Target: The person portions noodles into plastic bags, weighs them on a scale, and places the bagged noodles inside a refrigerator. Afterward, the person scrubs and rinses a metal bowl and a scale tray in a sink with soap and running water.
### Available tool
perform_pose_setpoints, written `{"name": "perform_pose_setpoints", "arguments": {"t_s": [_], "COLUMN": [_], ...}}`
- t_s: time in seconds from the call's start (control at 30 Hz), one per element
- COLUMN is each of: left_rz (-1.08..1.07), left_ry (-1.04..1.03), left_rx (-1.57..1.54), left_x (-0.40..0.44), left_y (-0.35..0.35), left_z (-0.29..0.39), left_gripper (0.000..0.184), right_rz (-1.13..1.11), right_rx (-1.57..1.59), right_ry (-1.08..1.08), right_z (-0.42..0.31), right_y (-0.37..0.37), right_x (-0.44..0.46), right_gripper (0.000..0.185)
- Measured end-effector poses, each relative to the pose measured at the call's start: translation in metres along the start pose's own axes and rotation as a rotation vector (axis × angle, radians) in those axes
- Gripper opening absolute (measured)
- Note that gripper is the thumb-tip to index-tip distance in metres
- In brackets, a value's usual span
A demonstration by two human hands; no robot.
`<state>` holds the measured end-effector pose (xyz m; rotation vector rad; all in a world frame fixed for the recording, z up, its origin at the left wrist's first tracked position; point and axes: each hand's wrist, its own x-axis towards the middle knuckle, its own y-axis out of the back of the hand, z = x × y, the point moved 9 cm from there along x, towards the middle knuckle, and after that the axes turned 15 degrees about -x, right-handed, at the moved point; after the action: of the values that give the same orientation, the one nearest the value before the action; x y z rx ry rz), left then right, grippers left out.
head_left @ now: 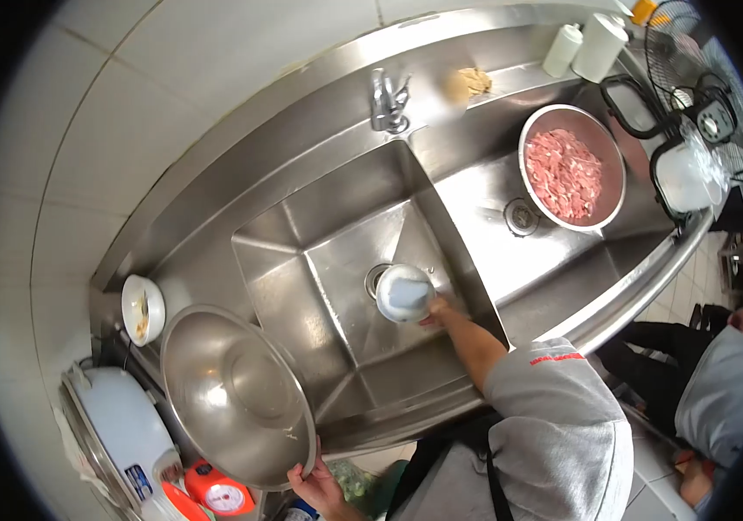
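Observation:
My left hand [319, 488] grips the near rim of a large stainless steel mixing bowl [237, 391], fingers closed on its edge. The bowl rests tilted on the counter left of the sink, with only slight traces inside. Down in the left sink basin [328, 304], my right hand [430, 314] closes on the side of a small white round container [399, 304]. A flat grey-blue shape shows in the container; I cannot tell what it is. The container partly covers the drain [377, 280]. My right fingers are mostly hidden.
A bowl of raw sliced meat [565, 174] stands in the right basin. The faucet [389, 102] is behind the divider. At left are a small white bowl [143, 310] and an orange scale [219, 489]. Bottles [599, 48] and a fan stand back right; another person [723, 391] is at right.

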<state>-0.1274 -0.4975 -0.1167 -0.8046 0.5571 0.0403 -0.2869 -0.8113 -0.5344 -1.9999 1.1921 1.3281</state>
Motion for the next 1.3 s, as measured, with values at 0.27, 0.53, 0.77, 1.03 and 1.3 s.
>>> {"name": "perform_pose_setpoints", "arguments": {"t_s": [0.27, 0.53, 0.77, 1.03, 1.3], "left_rz": [-0.246, -0.215, -0.110, 0.056, -0.422], "left_ry": [0.172, 0.873, 0.878, 0.591, 0.401], "left_rx": [-0.248, 0.905, 1.065, 1.057, 0.981], "left_x": [0.029, 0.084, 0.229, 0.205, 0.177], "left_y": [-0.040, -0.011, 0.136, 0.044, -0.192], "left_z": [-0.042, -0.260, -0.400, -0.336, -0.179], "left_gripper": [0.049, 0.100, 0.066, 0.040, 0.036], "right_rz": [-0.031, 0.204, 0.268, -0.014, -0.095], "right_rx": [-0.530, -1.055, -0.970, -1.922, -0.613], "right_ry": [-0.080, 0.277, 0.169, 0.652, 0.954], "right_z": [0.010, -0.074, -0.065, -0.136, -0.361], "right_y": [0.009, 0.017, 0.031, -0.005, 0.004], "right_x": [0.023, 0.032, 0.038, -0.028, -0.252], "right_gripper": [0.043, 0.043, 0.040, 0.036, 0.040]}}
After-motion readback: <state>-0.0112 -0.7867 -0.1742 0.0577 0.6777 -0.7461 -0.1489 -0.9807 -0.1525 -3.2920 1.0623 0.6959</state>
